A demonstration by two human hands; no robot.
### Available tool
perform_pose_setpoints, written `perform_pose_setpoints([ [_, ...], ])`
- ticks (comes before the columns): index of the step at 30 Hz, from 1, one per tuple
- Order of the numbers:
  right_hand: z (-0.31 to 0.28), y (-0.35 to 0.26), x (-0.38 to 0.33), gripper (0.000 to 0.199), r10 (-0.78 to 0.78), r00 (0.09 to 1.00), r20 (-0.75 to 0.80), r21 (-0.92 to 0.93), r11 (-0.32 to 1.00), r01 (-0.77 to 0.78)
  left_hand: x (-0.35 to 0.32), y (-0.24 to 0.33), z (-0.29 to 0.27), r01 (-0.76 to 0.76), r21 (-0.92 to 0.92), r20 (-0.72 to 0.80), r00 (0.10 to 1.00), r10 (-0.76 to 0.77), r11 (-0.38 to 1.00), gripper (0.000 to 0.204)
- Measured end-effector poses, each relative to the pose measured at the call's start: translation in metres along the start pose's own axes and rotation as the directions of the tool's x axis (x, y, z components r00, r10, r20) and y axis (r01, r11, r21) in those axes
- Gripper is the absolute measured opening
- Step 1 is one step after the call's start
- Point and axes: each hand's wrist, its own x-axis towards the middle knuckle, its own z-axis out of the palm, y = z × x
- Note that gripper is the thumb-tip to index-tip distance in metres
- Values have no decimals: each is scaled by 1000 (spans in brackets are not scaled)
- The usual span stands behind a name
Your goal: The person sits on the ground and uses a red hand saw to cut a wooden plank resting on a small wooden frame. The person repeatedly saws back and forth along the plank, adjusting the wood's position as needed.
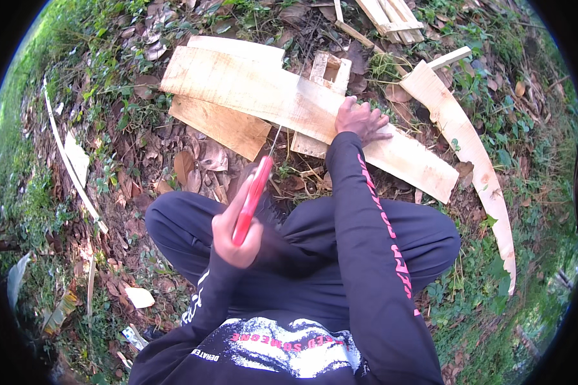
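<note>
A long pale wooden plank (pixel 237 83) lies aslant in front of me. My left hand (pixel 237 236) is closed round the red handle of a handsaw (pixel 253 197). Its thin blade, seen almost edge-on, runs up to the plank's near edge; where it meets the wood is hard to make out. Farther right, my right hand (pixel 361 120) presses on the plank, its fingers bent over the far side. Under the plank sits a hollow wooden block (pixel 332 69), partly covered. Another board (pixel 219 126) shows beneath the plank's left part.
At the right lies a long curved offcut (pixel 472 151) with a ragged edge. A slatted wooden piece (pixel 395 19) is at the far top. A thin strip (pixel 70 160) and a pale scrap (pixel 140 297) lie at the left among dry leaves and grass. My bent legs (pixel 404 234) are close below the plank.
</note>
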Motion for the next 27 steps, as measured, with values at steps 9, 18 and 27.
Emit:
perform_pose_setpoints([
  [9,6,2,-4,49,-23,999,-36,-2,1000,23,66,-15,37,-3,4,-4,1000,3,1000,66],
  [18,9,1,-3,50,-40,999,-9,30,999,40,67,-11,35,4,54,14,1000,-4,999,66],
  [27,-1,4,2,52,-6,1000,-5,-10,1000,6,-16,3,-2,15,9,34,999,-16,1000,71],
])
